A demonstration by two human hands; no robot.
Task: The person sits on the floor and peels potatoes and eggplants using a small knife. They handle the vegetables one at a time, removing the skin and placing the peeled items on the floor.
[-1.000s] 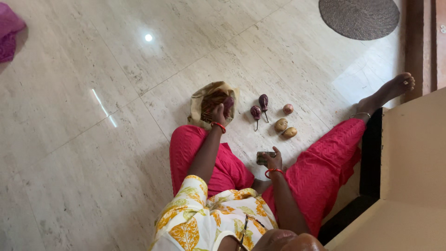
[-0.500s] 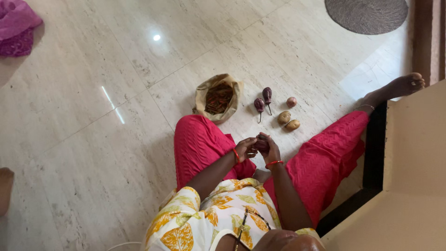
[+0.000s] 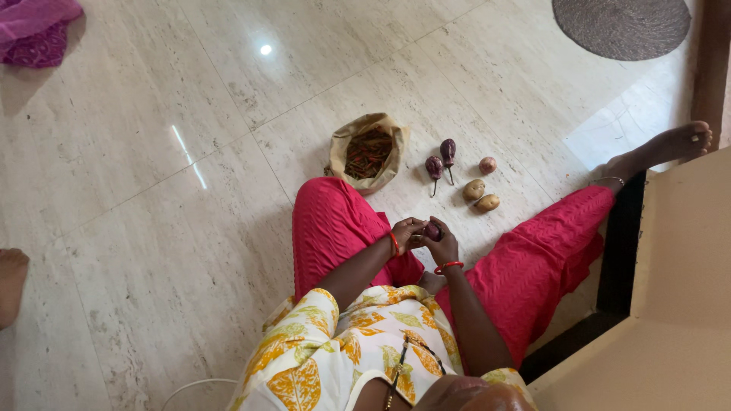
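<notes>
Fingers cradle perhaps one aubergine.

Glossy polished stone floor; crumpled matt paper bag; smooth shiny-skinned aubergines; dull rough potatoes; woven coarse mat; ribbed cloth trousers

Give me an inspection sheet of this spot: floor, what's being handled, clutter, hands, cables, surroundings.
Surface: pale polished stone floor, glossy with light reflections.
Handled thing: small dark purple vegetable held between both hands.
Nearby things: open brown paper bag of reddish-green pods; two small aubergines; three round brownish vegetables.
Clutter: purple cloth at far corner.
Hands: left hand and right hand together on the vegetable, above the lap.
Cables: thin white cord near the bottom edge.
Surroundings: round woven mat; another person's foot at left edge.
</notes>
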